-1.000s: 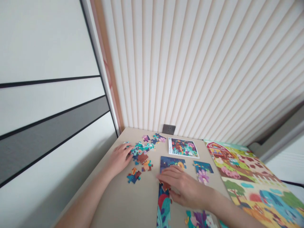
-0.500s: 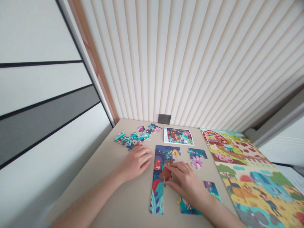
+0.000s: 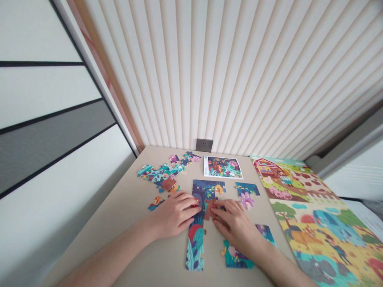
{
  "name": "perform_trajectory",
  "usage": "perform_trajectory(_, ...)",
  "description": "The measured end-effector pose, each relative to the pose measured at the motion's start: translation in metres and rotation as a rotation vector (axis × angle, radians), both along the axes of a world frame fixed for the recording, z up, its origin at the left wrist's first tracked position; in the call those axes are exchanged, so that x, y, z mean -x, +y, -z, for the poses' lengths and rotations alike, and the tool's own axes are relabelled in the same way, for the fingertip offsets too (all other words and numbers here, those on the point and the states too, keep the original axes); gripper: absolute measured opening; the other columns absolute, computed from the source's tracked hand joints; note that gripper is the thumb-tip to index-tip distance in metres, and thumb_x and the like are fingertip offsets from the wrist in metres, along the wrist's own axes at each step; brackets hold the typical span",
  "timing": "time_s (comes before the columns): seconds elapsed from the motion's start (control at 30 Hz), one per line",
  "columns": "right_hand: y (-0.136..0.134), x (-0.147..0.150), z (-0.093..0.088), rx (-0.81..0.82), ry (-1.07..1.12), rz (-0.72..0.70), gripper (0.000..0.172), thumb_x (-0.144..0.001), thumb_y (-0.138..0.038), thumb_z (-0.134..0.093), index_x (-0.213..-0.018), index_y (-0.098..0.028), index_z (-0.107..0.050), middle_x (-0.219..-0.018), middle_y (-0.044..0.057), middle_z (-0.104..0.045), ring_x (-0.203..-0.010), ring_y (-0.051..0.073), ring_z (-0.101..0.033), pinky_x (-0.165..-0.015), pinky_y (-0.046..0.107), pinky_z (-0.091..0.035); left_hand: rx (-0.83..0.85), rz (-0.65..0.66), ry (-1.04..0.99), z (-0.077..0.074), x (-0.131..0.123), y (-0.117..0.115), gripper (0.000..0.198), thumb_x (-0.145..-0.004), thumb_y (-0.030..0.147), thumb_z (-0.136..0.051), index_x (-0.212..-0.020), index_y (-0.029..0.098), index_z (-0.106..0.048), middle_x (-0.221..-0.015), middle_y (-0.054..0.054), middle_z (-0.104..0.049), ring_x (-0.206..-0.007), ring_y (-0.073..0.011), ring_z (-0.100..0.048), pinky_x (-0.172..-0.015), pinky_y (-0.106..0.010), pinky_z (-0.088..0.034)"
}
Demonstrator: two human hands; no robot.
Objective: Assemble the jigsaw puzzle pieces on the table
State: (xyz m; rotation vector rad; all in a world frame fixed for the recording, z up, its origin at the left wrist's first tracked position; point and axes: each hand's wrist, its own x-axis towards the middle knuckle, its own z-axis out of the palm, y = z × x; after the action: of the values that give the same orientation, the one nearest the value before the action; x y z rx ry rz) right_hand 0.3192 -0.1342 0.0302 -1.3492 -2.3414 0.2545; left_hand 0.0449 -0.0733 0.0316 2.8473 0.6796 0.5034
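Observation:
A partly joined jigsaw strip [image 3: 195, 247] lies upright in the middle of the table, with a dark blue top and a red and teal lower part. My left hand [image 3: 176, 213] rests its fingertips on the strip's left side, fingers slightly apart, holding nothing. From the right, my right hand [image 3: 233, 219] touches the brown pieces [image 3: 210, 209] in the strip with its fingertips; whether it pinches one is hidden. Beneath my right wrist sits a teal joined section [image 3: 236, 259]. A section with a purple creature [image 3: 246, 199] lies above that hand.
Loose pieces [image 3: 163, 173] are heaped at the back left. A reference picture card [image 3: 223, 167] lies at the back. Finished farm [image 3: 296, 181] and animal puzzles [image 3: 329, 239] cover the right side. A dark socket [image 3: 204, 145] is on the ribbed wall.
My left hand has moved right, from beside the strip onto its left edge, uncovering an orange and blue piece at the left. My right hand stays at the brown pieces. The view has shifted slightly.

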Motion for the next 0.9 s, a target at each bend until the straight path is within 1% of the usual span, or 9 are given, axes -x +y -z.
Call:
perform_trajectory(0.13, 0.001, -0.001, -0.001, -0.030, -0.029, -0.020, 0.026, -0.097, -0.022, -0.059, -0.119, -0.029, -0.072, -0.126, 0.010, -0.067, -0.116, 0.027, -0.062, -0.097, 0.046, -0.052, 0.002, 0.030, 0.014, 0.002, -0.004, -0.002, 0.036, -0.098, 0.026, -0.060, -0.134, 0.025, -0.063, -0.133, -0.008, -0.066, -0.125, -0.0266, -0.057, -0.113, -0.045, -0.040)
perform_trajectory(0.27, 0.000, -0.003, 0.000, -0.031, -0.063, -0.035, 0.026, -0.099, -0.024, -0.057, -0.118, -0.031, -0.073, -0.126, 0.008, -0.068, -0.115, 0.027, -0.062, -0.097, 0.047, -0.050, 0.000, 0.057, 0.016, 0.004, -0.008, -0.004, 0.038, -0.101, 0.028, -0.056, -0.139, 0.025, -0.060, -0.138, -0.006, -0.065, -0.127, -0.0258, -0.056, -0.115, -0.045, -0.037)
perform_trajectory(0.4, 0.000, -0.006, 0.000, -0.028, -0.094, -0.050, 0.025, -0.099, -0.024, -0.058, -0.118, -0.032, -0.073, -0.125, 0.008, -0.068, -0.115, 0.027, -0.062, -0.098, 0.048, -0.049, -0.011, 0.074, 0.008, 0.004, -0.010, -0.005, 0.039, -0.101, 0.027, -0.055, -0.140, 0.026, -0.060, -0.136, -0.005, -0.067, -0.128, -0.0245, -0.057, -0.115, -0.044, -0.037)
perform_trajectory(0.53, 0.000, -0.006, -0.002, -0.046, -0.098, -0.047, 0.024, -0.100, -0.023, -0.059, -0.116, -0.033, -0.074, -0.125, 0.008, -0.068, -0.114, 0.026, -0.063, -0.096, 0.045, -0.050, -0.026, 0.072, -0.006, 0.005, -0.010, -0.005, 0.040, -0.100, 0.026, -0.057, -0.139, 0.026, -0.060, -0.133, -0.006, -0.069, -0.126, -0.0246, -0.058, -0.115, -0.044, -0.038)
perform_trajectory(0.67, 0.002, -0.006, 0.000, -0.075, -0.119, -0.060, 0.024, -0.101, -0.023, -0.059, -0.115, -0.034, -0.075, -0.122, 0.008, -0.071, -0.110, 0.024, -0.065, -0.095, 0.045, -0.049, -0.028, 0.081, 0.008, 0.004, -0.010, -0.004, 0.041, -0.100, 0.025, -0.056, -0.140, 0.027, -0.060, -0.133, -0.006, -0.069, -0.127, -0.0253, -0.058, -0.116, -0.045, -0.037)
perform_trajectory(0.8, 0.003, -0.008, 0.001, -0.074, -0.133, -0.089, 0.025, -0.100, -0.022, -0.060, -0.117, -0.034, -0.074, -0.123, 0.007, -0.071, -0.109, 0.024, -0.065, -0.097, 0.045, -0.046, -0.028, 0.095, 0.022, 0.003, -0.010, -0.004, 0.039, -0.101, 0.026, -0.054, -0.140, 0.027, -0.060, -0.139, -0.006, -0.065, -0.129, -0.0255, -0.057, -0.115, -0.045, -0.037)
perform_trajectory(0.9, 0.004, -0.014, -0.002, -0.051, -0.098, -0.083, 0.022, -0.100, -0.026, -0.061, -0.117, -0.033, -0.073, -0.125, 0.007, -0.071, -0.112, 0.023, -0.065, -0.100, 0.045, -0.046, -0.029, 0.098, 0.036, 0.003, -0.010, -0.004, 0.038, -0.101, 0.024, -0.053, -0.139, 0.026, -0.060, -0.143, -0.006, -0.063, -0.129, -0.0259, -0.056, -0.115, -0.046, -0.036)
